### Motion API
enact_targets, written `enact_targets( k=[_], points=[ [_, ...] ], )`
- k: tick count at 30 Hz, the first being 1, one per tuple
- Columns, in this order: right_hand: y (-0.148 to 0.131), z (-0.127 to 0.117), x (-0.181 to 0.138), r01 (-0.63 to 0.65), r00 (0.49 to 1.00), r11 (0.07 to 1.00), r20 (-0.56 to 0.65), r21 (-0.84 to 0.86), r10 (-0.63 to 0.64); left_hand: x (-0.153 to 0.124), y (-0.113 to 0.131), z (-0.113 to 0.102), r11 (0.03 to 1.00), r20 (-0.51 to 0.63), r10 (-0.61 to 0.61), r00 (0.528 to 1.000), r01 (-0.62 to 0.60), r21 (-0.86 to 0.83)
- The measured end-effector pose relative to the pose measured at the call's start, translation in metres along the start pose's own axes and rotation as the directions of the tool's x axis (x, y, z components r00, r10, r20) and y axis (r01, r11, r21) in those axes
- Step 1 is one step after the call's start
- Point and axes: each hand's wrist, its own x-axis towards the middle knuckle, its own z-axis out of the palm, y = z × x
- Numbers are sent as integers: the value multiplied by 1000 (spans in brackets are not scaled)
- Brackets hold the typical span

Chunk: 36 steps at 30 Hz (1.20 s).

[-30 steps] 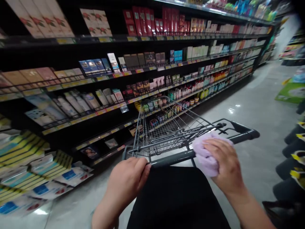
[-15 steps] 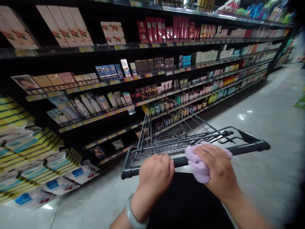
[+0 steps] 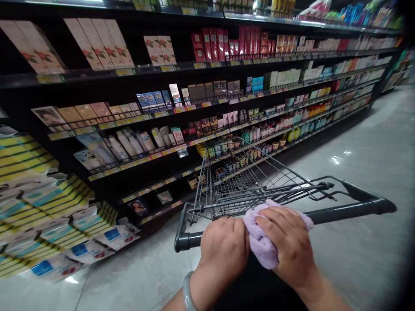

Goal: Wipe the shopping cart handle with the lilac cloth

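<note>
A shopping cart (image 3: pixel 240 185) of grey wire stands in front of me, its basket pointing toward the shelves. My left hand (image 3: pixel 223 246) is closed around the dark cart handle (image 3: pixel 350 211), left of its middle, with a pale bangle (image 3: pixel 188 291) on the wrist. Just to its right, my right hand (image 3: pixel 287 242) presses a bunched lilac cloth (image 3: pixel 261 244) against the same handle, fingers curled over the cloth. The two hands nearly touch, the cloth between them. The handle under the cloth is hidden.
Long dark shelves (image 3: pixel 106 170) of boxed and bottled goods run from left to far right. At the left, yellow-and-white packs (image 3: pixel 55 220) are stacked close to the cart. A shiny grey floor (image 3: pixel 366 160) stretches along the right.
My right hand and the cloth have slid left along the handle, closer to my left hand. The cart handle now sits slightly lower and further right in view.
</note>
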Motion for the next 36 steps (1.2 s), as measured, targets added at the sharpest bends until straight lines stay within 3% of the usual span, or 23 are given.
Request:
enact_targets(
  k=[4,9,11,14,17,20,23,27,30,36],
  points=[
    [50,-24,-15,47,997,998,-57,-44,-50,4,17,-1,1000,61,-25,998,26,-10],
    [118,-56,-33,-5,994,984,-109,-176,-14,7,34,-14,994,169,111,979,-110,-15],
    [136,-64,-36,-10,993,978,-117,-207,-14,7,28,-25,992,204,126,971,-120,-42],
    [150,-71,-37,-31,995,966,-99,-256,6,5,-1,-44,983,270,119,955,-76,-165],
    [141,-73,-34,-83,995,947,-78,-311,62,-1,-39,-53,940,276,158,948,-59,-335],
    [103,-64,-24,-99,994,954,-74,-282,81,-9,-64,-42,852,211,136,968,-5,-524],
    [43,-40,-11,-63,997,995,-37,-71,61,-16,-62,-23,764,108,4,994,66,-642],
    [-10,-13,-3,-8,999,998,35,58,6,-13,-33,-8,769,39,-84,996,90,-633],
    [-1,-16,-11,12,1000,996,23,84,-14,-5,-5,-6,807,49,-76,996,91,-584],
    [76,-57,-34,-79,995,994,-50,72,83,7,42,-4,789,64,44,997,5,-615]
  ],
)
